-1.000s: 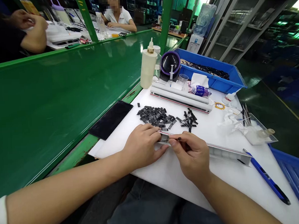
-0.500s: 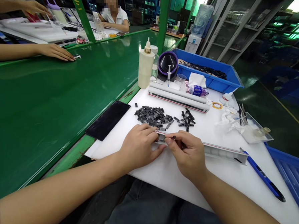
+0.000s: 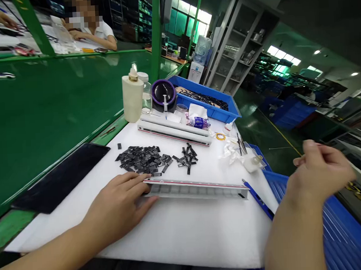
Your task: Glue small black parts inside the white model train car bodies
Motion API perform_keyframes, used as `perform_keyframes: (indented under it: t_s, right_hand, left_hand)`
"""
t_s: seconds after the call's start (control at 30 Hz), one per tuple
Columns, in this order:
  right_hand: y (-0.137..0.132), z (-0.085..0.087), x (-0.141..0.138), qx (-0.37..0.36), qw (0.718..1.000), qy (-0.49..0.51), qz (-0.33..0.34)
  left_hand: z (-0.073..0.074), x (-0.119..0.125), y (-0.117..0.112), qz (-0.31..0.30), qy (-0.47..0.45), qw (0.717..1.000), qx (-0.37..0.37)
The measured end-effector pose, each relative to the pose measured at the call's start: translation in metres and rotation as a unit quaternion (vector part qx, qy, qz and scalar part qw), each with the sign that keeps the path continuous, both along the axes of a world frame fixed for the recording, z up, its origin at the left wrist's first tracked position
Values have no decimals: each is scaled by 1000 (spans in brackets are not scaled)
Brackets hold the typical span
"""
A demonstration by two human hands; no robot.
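My left hand (image 3: 120, 204) is closed round the left end of a long white shell (image 3: 198, 189) with a red stripe, which looks like a model train body. The shell lies on its side, its hollow inner face toward me. Out at the right, beyond the white board, my right hand (image 3: 323, 170) is raised. Its fingers pinch a very thin needle-like piece (image 3: 285, 147) pointing left; its kind is unclear. Just behind the shell lie a big pile of small black rectangular pieces (image 3: 142, 157) and a smaller pile of black pieces (image 3: 187, 157).
A matching striped shell (image 3: 174, 133) lies farther back. Behind it stand a cream squeeze bottle (image 3: 133, 97), a syringe (image 3: 165, 105) and a blue bin (image 3: 233, 110). A blue pen (image 3: 259, 199) lies right; a dark tablet-like slab (image 3: 61, 177) lies left. A co-worker (image 3: 90, 29) sits across the green belt.
My right hand has left the shell and moved up and far right with the thin piece. My left hand stays on the shell's left end. The view has swung right.
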State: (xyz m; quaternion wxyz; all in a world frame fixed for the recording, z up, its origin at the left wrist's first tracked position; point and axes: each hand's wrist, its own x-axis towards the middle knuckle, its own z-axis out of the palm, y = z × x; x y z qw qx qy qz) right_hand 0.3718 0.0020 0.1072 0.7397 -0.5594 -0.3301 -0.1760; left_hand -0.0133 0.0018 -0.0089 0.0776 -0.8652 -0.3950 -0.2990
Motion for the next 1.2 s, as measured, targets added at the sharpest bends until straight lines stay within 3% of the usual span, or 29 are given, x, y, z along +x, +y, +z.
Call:
perform_keyframes:
  t_s: [0.07, 0.13, 0.3, 0.5, 0.57, 0.7, 0.83, 0.93, 1.03, 1.1, 1.2]
  right_hand:
    - [9, -13, 36, -117, 992, 16, -47]
    - [13, -30, 53, -173, 982, 8, -73]
    - [20, -53, 58, -225, 969, -20, -103]
    - [25, -63, 67, -347, 936, -27, -47]
    - [23, -62, 61, -305, 951, -31, -46]
    - [16, -58, 32, -125, 990, -73, 8]
    - [11, -55, -4, -103, 974, -139, 145]
    - [5, -53, -30, -154, 924, -218, 273]
    - [0, -52, -51, -265, 814, -309, 415]
    - [-1, -52, -59, -320, 756, -332, 465]
    - [0, -55, -63, -366, 727, -312, 490]
  left_hand:
    - [-1, -1, 1, -2, 0, 1000, -2]
    - [-1, -3, 2, -3, 3, 1000, -9]
    - [-3, -5, 3, -8, -2, 1000, -15]
    - [-1, -4, 4, -5, -7, 999, -37]
    - [2, -3, 3, -8, 3, 999, -37]
    - [10, 0, -1, -12, 27, 999, -34]
    - [14, 3, -8, 6, 49, 998, -39]
    - [20, 4, -13, 20, 59, 996, -57]
    - [29, 3, -14, 26, 63, 993, -92]
    - [35, 2, -13, 36, 70, 990, -121]
    - [39, 1, -11, 56, 74, 982, -167]
